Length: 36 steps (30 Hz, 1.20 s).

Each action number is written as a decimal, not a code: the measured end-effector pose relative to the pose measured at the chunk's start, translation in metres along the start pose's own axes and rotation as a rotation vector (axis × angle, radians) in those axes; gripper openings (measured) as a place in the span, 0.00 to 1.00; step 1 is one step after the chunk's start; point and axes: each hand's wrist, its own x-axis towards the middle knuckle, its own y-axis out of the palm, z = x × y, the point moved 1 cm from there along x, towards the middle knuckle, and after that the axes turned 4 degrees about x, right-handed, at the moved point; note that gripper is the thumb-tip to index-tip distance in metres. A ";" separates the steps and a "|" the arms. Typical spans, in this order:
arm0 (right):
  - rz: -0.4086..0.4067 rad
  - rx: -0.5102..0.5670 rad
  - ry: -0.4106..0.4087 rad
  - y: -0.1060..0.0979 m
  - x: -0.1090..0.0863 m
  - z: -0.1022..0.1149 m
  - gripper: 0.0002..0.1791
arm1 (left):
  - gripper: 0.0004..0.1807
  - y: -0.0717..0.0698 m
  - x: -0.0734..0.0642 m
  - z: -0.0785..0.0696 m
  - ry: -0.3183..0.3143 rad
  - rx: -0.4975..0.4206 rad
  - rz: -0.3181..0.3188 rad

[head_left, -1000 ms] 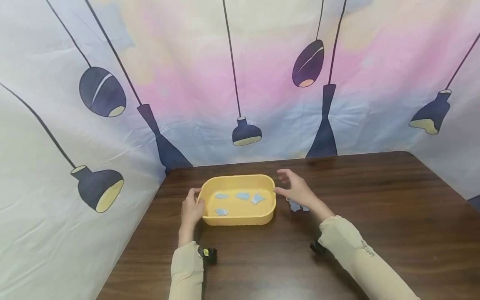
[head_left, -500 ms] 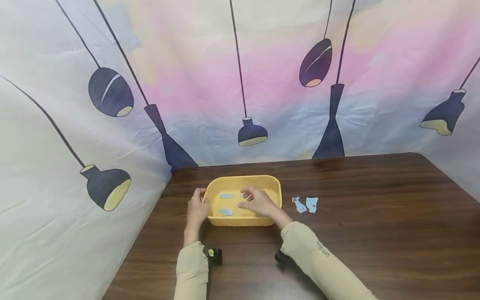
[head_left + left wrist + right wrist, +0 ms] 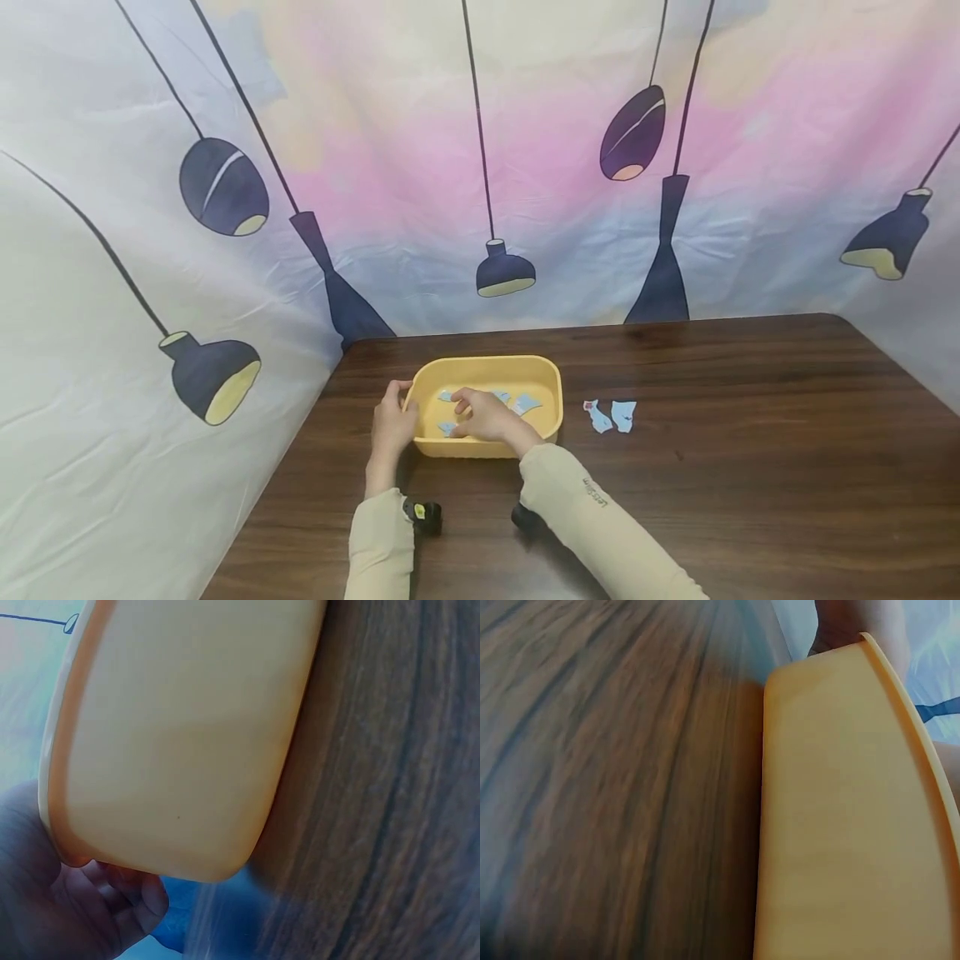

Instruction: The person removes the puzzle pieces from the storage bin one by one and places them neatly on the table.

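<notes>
A yellow rectangular plastic bin point(image 3: 517, 367) stands on the dark wooden table, with several torn light-blue paper pieces point(image 3: 527, 403) on its floor. My left hand point(image 3: 392, 423) grips the bin's left end; in the left wrist view, that hand point(image 3: 82, 907) has its thumb side at the rim and its fingers curled beneath. My right hand point(image 3: 487, 415) reaches over the near wall into the bin, thumb and fingers spread apart above the paper pieces at the left. It covers part of them. The right wrist view mostly shows the bin's outer wall point(image 3: 840, 802).
Two more torn paper pieces point(image 3: 623, 416) lie on the table point(image 3: 750, 467) to the right of the bin. Behind the table hangs a cloth backdrop point(image 3: 405, 167) printed with dark lamps. Both wrists wear small black cameras point(image 3: 428, 518).
My right hand has moved left, from beside the bin's right end to inside it over the left-hand paper pieces. My left hand stays on the bin's left end.
</notes>
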 end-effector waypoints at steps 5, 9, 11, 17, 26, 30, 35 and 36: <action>0.018 0.022 0.008 0.008 0.009 0.000 0.30 | 0.20 0.000 -0.001 -0.002 0.010 0.005 -0.006; 0.046 -0.006 0.052 0.013 0.011 -0.006 0.30 | 0.19 0.002 -0.005 -0.002 0.010 0.009 0.007; 0.060 -0.016 0.058 0.014 0.011 -0.009 0.30 | 0.19 0.003 -0.006 -0.002 0.010 0.011 0.009; 0.130 0.050 0.081 0.013 0.010 -0.010 0.27 | 0.19 0.003 -0.006 -0.001 0.013 0.004 -0.004; 0.165 0.009 0.100 0.008 0.013 -0.006 0.22 | 0.19 -0.001 -0.004 -0.003 0.009 0.004 -0.016; 0.144 -0.027 0.108 0.009 0.014 -0.007 0.18 | 0.19 -0.001 -0.003 -0.001 0.010 0.010 -0.016; 0.112 -0.074 0.104 0.009 0.014 -0.008 0.15 | 0.19 0.000 -0.003 0.000 0.009 0.014 -0.018; 0.105 -0.083 0.101 0.009 0.015 -0.008 0.14 | 0.18 0.000 -0.003 0.000 0.010 0.014 -0.018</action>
